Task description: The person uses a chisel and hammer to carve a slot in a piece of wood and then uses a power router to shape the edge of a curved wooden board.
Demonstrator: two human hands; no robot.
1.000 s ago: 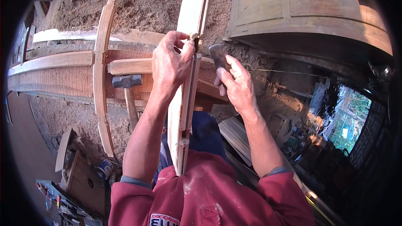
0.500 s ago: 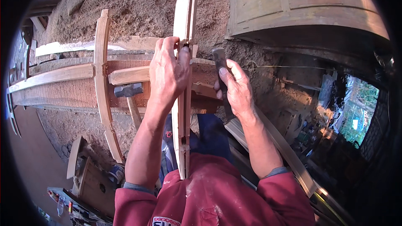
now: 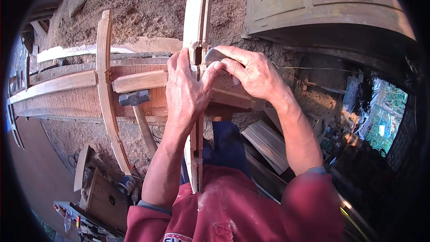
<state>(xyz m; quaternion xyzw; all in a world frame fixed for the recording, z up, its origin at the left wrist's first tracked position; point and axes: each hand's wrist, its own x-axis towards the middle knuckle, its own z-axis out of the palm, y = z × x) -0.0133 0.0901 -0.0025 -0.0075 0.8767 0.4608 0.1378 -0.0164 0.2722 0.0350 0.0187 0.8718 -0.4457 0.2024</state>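
Note:
My left hand [image 3: 188, 94] is closed around a pale, grooved wooden piece [image 3: 195, 11] standing lengthwise up the middle of the view, its lower end against my red sweatshirt. The piece has a dark slot [image 3: 198, 55] just above my thumb. My right hand [image 3: 255, 74] grips a dark, flat metal tool [image 3: 214, 56], its end close beside that slot; whether they touch I cannot tell. The tips of both thumbs are close together. Left of my hands, a hammer [image 3: 133, 98] with a wooden handle lies on the reddish board.
Curved, crossed wooden strips [image 3: 106, 98] rest on a long board [image 3: 58, 101] over sawdust [image 3: 139, 4]. A wooden cabinet [image 3: 322, 0] stands upper right. Planks [image 3: 264, 145] lie lower right, clutter and a bright opening [image 3: 385, 112] beyond. A small wooden box [image 3: 107, 197] is lower left.
My right hand has moved left to the wooden piece, turning the metal tool from nearly upright to slanting toward the slot. My left hand has shifted slightly down and right.

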